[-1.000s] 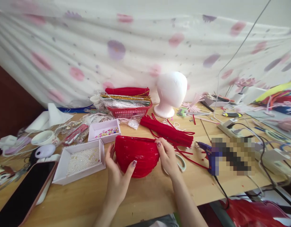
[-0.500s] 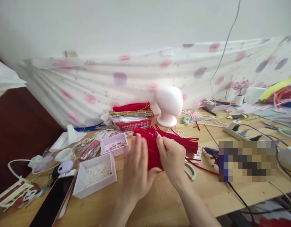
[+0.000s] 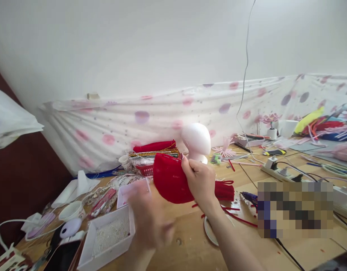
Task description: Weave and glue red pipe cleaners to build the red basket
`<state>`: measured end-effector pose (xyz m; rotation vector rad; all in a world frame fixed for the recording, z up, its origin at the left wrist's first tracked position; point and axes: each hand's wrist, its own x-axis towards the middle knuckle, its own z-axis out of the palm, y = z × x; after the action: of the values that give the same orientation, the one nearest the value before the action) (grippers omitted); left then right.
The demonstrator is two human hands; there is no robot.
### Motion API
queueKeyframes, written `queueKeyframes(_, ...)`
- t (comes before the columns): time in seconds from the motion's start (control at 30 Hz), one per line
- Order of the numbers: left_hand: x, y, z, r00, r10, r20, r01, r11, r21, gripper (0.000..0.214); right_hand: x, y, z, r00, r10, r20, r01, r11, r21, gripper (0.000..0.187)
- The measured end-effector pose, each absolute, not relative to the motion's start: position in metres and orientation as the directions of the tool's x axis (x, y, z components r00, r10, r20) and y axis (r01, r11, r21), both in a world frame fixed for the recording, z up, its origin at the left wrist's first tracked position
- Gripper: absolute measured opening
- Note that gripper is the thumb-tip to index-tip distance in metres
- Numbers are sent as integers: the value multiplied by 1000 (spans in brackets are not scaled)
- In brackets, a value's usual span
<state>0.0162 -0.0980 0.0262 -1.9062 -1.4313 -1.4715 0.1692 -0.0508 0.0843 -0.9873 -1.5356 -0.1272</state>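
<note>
Head view shows our right hand pinching the rim of the red woven bowl, thumb toward us and fingers curled over the edge, so that the bowl hangs lifted above the wooden table. Our left hand is blurred and apart from the bowl, at about seven o'clock from it; it looks loosely spread and we see nothing in it, though the blur keeps us from being sure.

To handle this well, we judge that the pinch should sit on the firm rim rather than the soft wall, which would likely dent under a hard squeeze. A second hand cupping the rounded underside would steady it, since one grip at the three o'clock edge lets the bowl tilt.

From the bowl, the foam head form stands just behind at one o'clock. The bundle of red pipe cleaners lies at three o'clock, partly hidden behind our right wrist. The white tray of beads sits at eight o'clock, near our left hand. The red basket is close at ten o'clock.
</note>
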Motion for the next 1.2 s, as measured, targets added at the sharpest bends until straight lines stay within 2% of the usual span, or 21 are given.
queueKeyframes(0.1,1,-78,41,-7,478,878,855,-453,253,59,174,-41,89,144,487,861,629,626,-460,64)
queueKeyframes(0.2,-10,-83,57,-213,337,917,866,-369,337,57,185,-35,88,211,473,856,629,604,-489,61)
queueKeyframes(0.27,-4,-93,61,-241,235,942,870,-378,317,60,191,-35,87,231,458,858,624,607,-492,58)
queueKeyframes(0.3,2,-96,60,-142,165,976,865,-459,204,64,193,-36,87,227,449,864,619,618,-484,57)
queueKeyframes(0.33,8,-96,58,38,135,990,826,-562,45,67,194,-37,87,217,438,872,615,632,-471,57)
queueKeyframes(0.37,13,-93,56,152,168,974,800,-599,-22,68,195,-38,87,207,425,881,611,647,-456,57)
queueKeyframes(0.4,17,-87,54,205,237,950,796,-605,-21,66,197,-39,87,199,411,889,609,659,-441,57)
queueKeyframes(0.47,18,-73,53,38,306,951,845,-518,133,49,202,-37,88,199,381,903,612,672,-418,58)
queueKeyframes(0.5,17,-68,55,-100,279,955,852,-471,227,43,205,-34,89,207,365,908,616,672,-411,58)
queueKeyframes(0.57,18,-64,61,-249,190,950,840,-446,309,42,213,-29,90,225,336,915,628,668,-400,59)
queueKeyframes(0.6,23,-66,65,-265,151,952,836,-457,305,33,216,-26,90,233,323,917,634,665,-396,59)
queueKeyframes(0.63,30,-70,69,-224,112,968,840,-482,250,21,220,-24,90,242,314,918,638,662,-394,59)
queueKeyframes(0.7,50,-78,78,-125,145,982,827,-531,184,7,223,-23,89,257,303,918,641,657,-396,57)
queueKeyframes(1.0,94,-63,92,-48,269,962,807,-557,196,11,227,-34,92,253,300,920,650,652,-391,55)
queueKeyframes(1.2,89,-60,93,15,248,969,837,-532,123,6,228,-29,95,241,355,903,593,683,-427,54)
